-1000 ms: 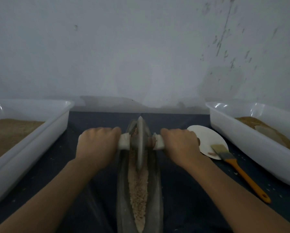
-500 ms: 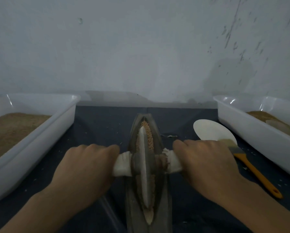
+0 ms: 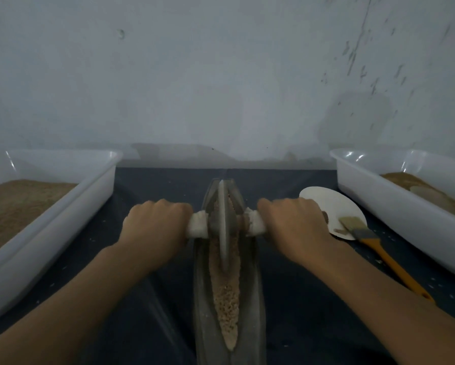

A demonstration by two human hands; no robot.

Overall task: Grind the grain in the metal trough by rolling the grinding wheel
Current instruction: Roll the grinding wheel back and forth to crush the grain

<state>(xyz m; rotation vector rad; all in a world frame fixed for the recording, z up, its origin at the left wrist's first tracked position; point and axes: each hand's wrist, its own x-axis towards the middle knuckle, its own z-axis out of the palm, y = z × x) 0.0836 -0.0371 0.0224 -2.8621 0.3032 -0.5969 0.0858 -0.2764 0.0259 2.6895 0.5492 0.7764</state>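
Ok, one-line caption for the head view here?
Both hands, left hand and right hand, grip the grinding wheel handles at the far end of the grain-filled metal trough.

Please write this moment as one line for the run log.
hands: left hand and right hand grip wheel handles | grinding wheel: far end of metal trough | grain: coarse

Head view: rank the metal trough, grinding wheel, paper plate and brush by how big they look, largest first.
1. Metal trough, longest by far, though its near end sits closest to the camera.
2. Brush and paper plate: unsure; brush longer, plate wider and partly hidden.
3. Grinding wheel, seen edge-on, so its real size is unclear.
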